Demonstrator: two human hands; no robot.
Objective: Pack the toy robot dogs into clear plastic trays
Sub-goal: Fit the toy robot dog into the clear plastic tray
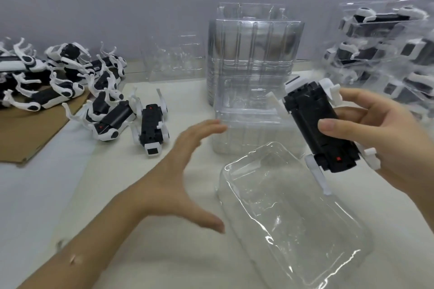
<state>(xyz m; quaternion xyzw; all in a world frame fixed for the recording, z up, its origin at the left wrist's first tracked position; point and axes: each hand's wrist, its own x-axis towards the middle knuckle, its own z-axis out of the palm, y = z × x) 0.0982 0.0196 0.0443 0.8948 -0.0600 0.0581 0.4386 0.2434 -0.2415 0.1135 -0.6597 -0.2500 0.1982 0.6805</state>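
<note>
My right hand [385, 138] grips a black-and-white toy robot dog [314, 124], belly towards me, tilted above the far right corner of an empty clear plastic tray [293, 213] that lies on the white table in front of me. My left hand [185, 171] hovers open with spread fingers just left of that tray, holding nothing. Another toy dog [152, 129] lies on its back left of centre, beside two more loose dogs [110, 119].
A pile of several loose dogs [47, 77] lies at the far left, partly on brown cardboard [25, 134]. A tall stack of empty clear trays [253, 73] stands behind the tray. Packed trays with dogs [385, 49] are stacked at the far right.
</note>
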